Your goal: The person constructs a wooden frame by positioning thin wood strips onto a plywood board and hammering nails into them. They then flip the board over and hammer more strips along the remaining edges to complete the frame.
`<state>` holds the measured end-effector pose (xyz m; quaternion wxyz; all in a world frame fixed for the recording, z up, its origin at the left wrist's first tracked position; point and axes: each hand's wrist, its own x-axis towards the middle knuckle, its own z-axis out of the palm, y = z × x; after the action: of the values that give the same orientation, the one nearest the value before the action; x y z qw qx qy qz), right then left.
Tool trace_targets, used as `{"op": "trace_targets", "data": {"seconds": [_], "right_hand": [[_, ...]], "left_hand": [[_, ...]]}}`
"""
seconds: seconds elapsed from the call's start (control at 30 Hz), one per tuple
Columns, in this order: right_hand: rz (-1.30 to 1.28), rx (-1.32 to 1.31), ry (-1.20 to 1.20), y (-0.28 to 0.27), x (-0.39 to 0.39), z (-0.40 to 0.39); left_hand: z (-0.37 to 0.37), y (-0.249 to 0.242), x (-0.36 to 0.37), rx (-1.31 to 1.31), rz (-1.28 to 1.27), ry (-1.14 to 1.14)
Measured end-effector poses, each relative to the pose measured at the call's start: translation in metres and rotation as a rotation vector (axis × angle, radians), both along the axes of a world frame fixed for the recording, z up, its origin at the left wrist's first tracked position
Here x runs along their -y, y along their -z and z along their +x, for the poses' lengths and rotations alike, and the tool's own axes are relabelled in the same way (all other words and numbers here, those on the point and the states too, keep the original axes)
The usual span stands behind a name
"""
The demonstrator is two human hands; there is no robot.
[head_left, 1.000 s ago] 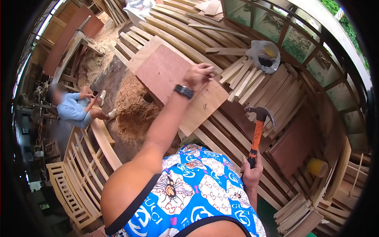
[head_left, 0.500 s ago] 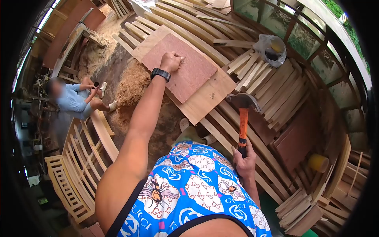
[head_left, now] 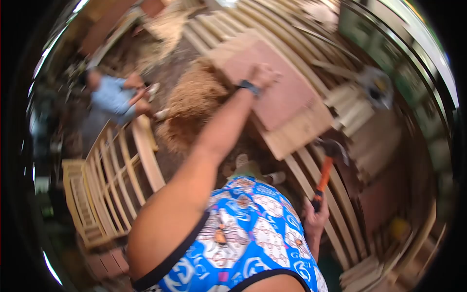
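Observation:
My right hand (head_left: pixel 317 214) is closed around the grip of a claw hammer (head_left: pixel 325 174). Its orange shaft points up and away from me, with the dark head beside the boards' near right corner. My left hand (head_left: pixel 263 77) rests on a thin reddish board (head_left: pixel 284 107), fingers drawn together. Motion blur hides whatever those fingers pinch. A dark watch (head_left: pixel 248 87) is on that wrist. Beneath the reddish board lies a larger pale wooden board (head_left: pixel 304 127), itself resting on long timber strips (head_left: pixel 311 182).
At left a person in a light blue shirt (head_left: pixel 109 97) sits near a slatted wooden frame (head_left: pixel 114 180). Wood shavings (head_left: pixel 197 95) are heaped on the floor. A clear plastic bag (head_left: pixel 377 87) sits on stacked wood at right, near a yellow container (head_left: pixel 399 228).
The view has swung, so boards, hands and person all appear farther right, and the picture is blurred. The hammer leans more to the right. My left hand stays on the reddish board.

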<state>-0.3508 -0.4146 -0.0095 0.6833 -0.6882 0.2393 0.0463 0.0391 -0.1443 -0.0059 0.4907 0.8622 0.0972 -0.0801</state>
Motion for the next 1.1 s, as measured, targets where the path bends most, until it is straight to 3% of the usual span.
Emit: {"op": "trace_targets", "data": {"seconds": [0.03,0.07,0.1,0.13,0.23,0.3,0.37,0.57,0.63,0.73,0.77,0.8,0.97,1.1], "right_hand": [[0.047,0.043,-0.013,0.01,0.004,-0.001],[0.076,0.047,0.011,0.017,0.006,-0.001],[0.052,0.074,0.0,0.005,-0.001,0.005],[0.055,0.077,-0.013,0.001,-0.004,0.007],[0.045,0.085,-0.028,-0.023,-0.022,0.023],[0.033,0.091,-0.038,-0.032,-0.035,0.029],[0.016,0.092,-0.062,-0.027,-0.045,0.036],[0.012,0.121,-0.184,-0.033,-0.086,0.057],[-0.115,0.104,-0.25,-0.014,-0.081,0.063],[-0.077,-0.008,-0.194,-0.045,-0.107,0.073],[-0.066,-0.033,-0.206,-0.046,-0.107,0.076],[-0.051,-0.021,-0.196,-0.041,-0.107,0.079],[-0.066,0.045,-0.153,-0.034,-0.107,0.083],[-0.037,0.02,-0.086,-0.034,-0.114,0.081]], "left_hand": [[0.012,0.028,-0.005,0.097,-0.071,0.026],[0.032,0.065,-0.008,0.309,0.143,0.115],[0.035,0.072,-0.003,0.224,-0.039,0.059],[0.024,0.049,-0.001,0.262,0.022,0.1],[0.033,0.068,0.001,0.268,-0.034,0.068],[0.023,0.055,-0.005,0.133,-0.546,-0.064],[0.013,0.051,-0.019,0.094,-0.586,-0.119],[-0.026,0.046,-0.062,0.011,-1.163,-0.119],[-0.038,0.044,-0.078,0.037,-1.112,-0.103],[-0.061,0.045,-0.103,0.132,-0.998,-0.059],[-0.064,0.049,-0.114,-0.125,-1.113,-0.114],[-0.065,0.072,-0.127,-0.18,-1.177,-0.059],[-0.121,0.141,-0.166,-0.478,-0.871,0.121],[-0.161,0.157,-0.162,-0.647,-0.867,0.151]]}}
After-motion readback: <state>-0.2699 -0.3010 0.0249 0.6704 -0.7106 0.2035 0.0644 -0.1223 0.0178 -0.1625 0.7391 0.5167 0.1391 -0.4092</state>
